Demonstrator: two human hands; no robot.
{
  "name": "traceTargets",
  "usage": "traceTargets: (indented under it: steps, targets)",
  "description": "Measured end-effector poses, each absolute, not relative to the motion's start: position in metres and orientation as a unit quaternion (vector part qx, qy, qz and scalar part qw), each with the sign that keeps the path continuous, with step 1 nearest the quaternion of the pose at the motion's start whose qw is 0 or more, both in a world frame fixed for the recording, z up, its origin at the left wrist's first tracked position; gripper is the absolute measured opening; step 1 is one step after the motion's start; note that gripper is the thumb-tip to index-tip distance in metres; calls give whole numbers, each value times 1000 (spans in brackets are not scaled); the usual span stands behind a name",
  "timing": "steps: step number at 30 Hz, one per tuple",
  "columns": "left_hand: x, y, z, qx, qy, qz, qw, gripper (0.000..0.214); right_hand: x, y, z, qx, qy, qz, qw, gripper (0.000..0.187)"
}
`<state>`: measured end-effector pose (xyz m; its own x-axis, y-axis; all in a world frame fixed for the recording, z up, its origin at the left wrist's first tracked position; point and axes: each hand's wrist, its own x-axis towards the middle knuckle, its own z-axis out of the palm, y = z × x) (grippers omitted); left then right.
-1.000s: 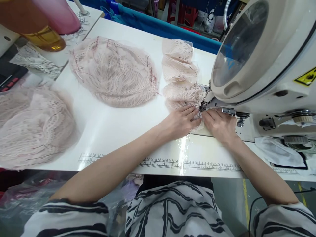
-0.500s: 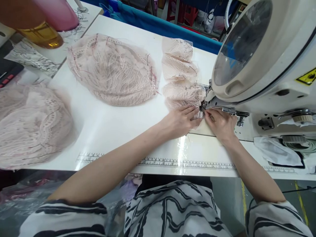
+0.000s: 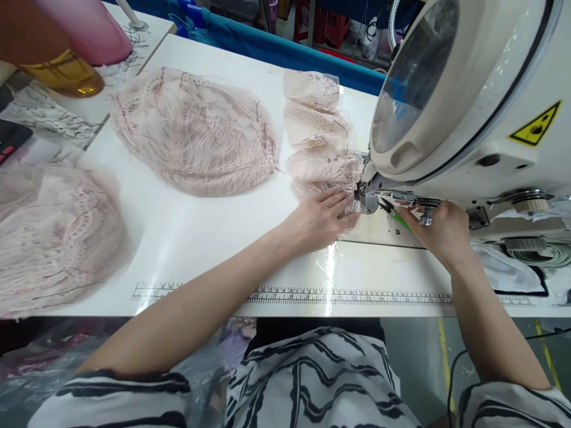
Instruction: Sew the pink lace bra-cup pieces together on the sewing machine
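Observation:
My left hand [image 3: 319, 220] lies on the near end of a gathered pale pink lace strip [image 3: 319, 163]. Its fingers are stretched out over the lace, and its thumb points toward the presser foot [image 3: 358, 191] of the sewing machine [image 3: 468, 107]. The lace runs back from there in folds. To the right of the needle area, my right hand [image 3: 439, 232] is closed around green-handled thread snips [image 3: 397, 215]. The dark blades point left, close to the machine's foot. Part of this hand is hidden behind the machine's metal attachment [image 3: 426, 211].
A bundle of pink lace [image 3: 196, 131] lies left of the strip, and another lace bundle [image 3: 57, 232] is at the far left. A ruler scale [image 3: 348, 295] runs along the table's front edge. Pink and amber containers [image 3: 84, 80] stand at the back left.
My right hand has moved right, away from the presser foot, and the green thread snips now show in it. My left hand stays on the lace. The view has shifted slightly.

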<state>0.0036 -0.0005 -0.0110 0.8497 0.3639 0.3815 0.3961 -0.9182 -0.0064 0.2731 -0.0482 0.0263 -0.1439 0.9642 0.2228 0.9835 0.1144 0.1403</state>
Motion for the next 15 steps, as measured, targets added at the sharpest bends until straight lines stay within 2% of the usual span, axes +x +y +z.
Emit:
traceTargets:
  steps: [3, 6, 9, 15]
  targets:
    - [6, -2, -9, -959, -202, -192, 55, 35, 273, -65, 37, -666, -735, -128, 0, 42]
    - [7, -3, -9, -961, -194, -184, 66, 36, 276, -79, 36, -623, -773, -118, 21, 28]
    - [7, -3, -10, -967, -181, -170, 50, 40, 280, -84, 30, -583, -797, -154, 30, 23]
    - [7, -3, -6, -975, -189, -117, 15, 44, 283, -71, 28, -549, -800, -234, -69, 22]
